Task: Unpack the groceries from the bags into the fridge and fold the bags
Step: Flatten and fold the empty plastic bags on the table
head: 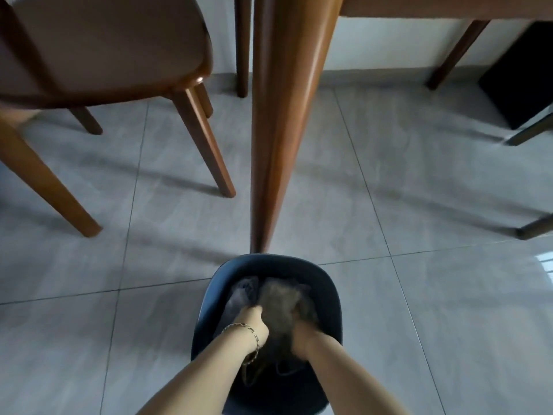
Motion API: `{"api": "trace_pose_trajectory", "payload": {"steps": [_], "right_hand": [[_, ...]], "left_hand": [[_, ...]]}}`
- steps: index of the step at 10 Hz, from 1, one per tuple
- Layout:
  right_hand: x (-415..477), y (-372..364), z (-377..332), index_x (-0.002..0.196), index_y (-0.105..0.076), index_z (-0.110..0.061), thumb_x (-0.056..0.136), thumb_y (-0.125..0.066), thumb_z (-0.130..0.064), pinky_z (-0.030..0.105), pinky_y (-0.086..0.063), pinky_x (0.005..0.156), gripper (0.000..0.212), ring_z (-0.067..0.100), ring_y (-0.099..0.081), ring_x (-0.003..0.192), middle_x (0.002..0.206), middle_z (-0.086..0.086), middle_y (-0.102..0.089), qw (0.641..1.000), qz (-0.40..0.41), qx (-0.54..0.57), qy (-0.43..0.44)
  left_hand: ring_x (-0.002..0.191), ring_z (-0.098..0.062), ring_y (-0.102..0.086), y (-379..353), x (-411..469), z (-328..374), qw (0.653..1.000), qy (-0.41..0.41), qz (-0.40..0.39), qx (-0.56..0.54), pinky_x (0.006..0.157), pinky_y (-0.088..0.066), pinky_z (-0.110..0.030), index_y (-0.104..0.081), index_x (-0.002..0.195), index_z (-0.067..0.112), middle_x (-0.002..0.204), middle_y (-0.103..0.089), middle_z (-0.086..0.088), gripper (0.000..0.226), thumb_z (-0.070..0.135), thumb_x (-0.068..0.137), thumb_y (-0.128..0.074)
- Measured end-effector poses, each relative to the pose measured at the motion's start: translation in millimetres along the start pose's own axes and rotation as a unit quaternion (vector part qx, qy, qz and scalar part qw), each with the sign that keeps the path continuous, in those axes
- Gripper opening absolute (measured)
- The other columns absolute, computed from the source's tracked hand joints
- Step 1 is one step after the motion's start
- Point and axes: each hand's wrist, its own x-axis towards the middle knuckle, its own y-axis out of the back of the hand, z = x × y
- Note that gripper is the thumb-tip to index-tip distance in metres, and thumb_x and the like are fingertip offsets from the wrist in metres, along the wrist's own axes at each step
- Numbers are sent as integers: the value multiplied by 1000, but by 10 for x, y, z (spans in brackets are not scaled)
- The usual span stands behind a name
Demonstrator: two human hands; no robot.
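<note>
A dark blue bin [326, 292] stands on the tiled floor just in front of a table leg. Both my hands reach down into it. My left hand [254, 323], with a chain bracelet on the wrist, and my right hand [305, 336] are both closed on a brownish cloth bag [284, 301] bunched up inside the bin. A grey bag [242, 295] lies beside it at the bin's left inner side. The picture is blurred, so the bags' folds are unclear.
A thick wooden table leg [278, 130] rises straight ahead of the bin. A brown wooden chair [98, 46] stands at the upper left, its legs on the floor. A black box [520, 76] and more furniture legs sit at the right.
</note>
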Motion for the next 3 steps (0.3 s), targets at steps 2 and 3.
{"api": "trace_pose_trajectory", "payload": {"steps": [2,3], "right_hand": [[-1109,666,-262,146,-28,-14,93,-48,-10,38,-43,101,57,30,-49,125,139,11,-47,997,6,-78,2],[-1893,1151,-478,138,-40,-2,98,-40,-10,39,-41,104,41,34,-46,127,139,14,-46,990,-4,-136,27]], "left_hand": [[121,-26,-51,410,-765,414,998,-15,28,57,98,-41,-29,-51,128,6,132,-53,-12,33,12,96,-42],[121,-28,-52,878,-1481,743,995,-32,43,86,97,-42,-32,-53,126,4,131,-55,-13,33,13,96,-44]]}}
